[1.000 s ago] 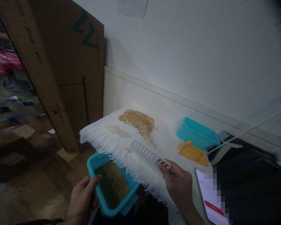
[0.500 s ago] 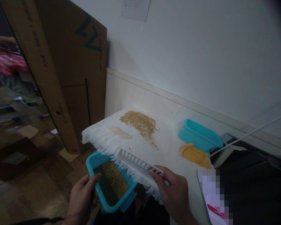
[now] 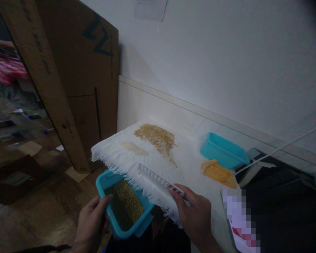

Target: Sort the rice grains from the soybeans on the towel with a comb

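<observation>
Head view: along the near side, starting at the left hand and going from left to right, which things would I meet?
Bare left hand, turquoise rectangular plastic tub with yellowish beans, white slotted plastic tool, bare right hand, flat phone with pale screen.

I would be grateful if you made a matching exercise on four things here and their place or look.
1. White tool
2. Loose beans
3. Front tub
4. Cardboard box

A. Bears a green mark
B. Gripped by the left hand
C. Spread on the white cloth
D. Gripped by the right hand

Pairs: 1-D, 2-C, 3-B, 4-A
</observation>
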Demonstrator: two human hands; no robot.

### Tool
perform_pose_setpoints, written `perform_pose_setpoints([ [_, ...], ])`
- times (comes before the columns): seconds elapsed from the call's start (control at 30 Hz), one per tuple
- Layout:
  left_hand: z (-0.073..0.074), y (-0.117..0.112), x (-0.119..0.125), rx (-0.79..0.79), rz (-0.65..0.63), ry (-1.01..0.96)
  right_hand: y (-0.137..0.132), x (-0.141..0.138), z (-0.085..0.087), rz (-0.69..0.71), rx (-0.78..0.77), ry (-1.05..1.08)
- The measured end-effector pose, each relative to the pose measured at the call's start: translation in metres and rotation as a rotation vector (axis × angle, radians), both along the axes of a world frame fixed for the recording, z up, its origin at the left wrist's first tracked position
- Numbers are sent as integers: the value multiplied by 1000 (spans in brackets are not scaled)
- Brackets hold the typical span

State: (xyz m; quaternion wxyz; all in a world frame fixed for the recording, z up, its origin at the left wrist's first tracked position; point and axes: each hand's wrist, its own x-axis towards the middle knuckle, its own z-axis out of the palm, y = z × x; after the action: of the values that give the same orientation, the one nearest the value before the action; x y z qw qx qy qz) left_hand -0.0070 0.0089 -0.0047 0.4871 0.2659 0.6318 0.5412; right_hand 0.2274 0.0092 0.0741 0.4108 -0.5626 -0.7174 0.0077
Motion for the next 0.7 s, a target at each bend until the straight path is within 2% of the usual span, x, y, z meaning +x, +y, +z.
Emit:
perform_pose_setpoints([
  [0.1,-1,-1,0,-23,-30,-86,-11,-6,10,111,-1,28],
  [0.17,-1,-1,-1,-27,-22,-94,-15,-2,14,91,-17,60],
  [0.23,-1,-1,-1,-31,-14,-97,-14,10,14,-39,-17,85],
  [0.4,-1,0,1,-26,-17,-83,0,55,-1,-532,121,-17],
  [0.47,-1,0,2,-28,-13,-74,4,65,-10,-621,147,-102],
  [0.6,-1,0,5,-52,-5,-78,8,64,-24,-559,176,-211],
  [0.7,-1,0,7,-61,-1,-110,10,58,-26,-507,192,-204],
])
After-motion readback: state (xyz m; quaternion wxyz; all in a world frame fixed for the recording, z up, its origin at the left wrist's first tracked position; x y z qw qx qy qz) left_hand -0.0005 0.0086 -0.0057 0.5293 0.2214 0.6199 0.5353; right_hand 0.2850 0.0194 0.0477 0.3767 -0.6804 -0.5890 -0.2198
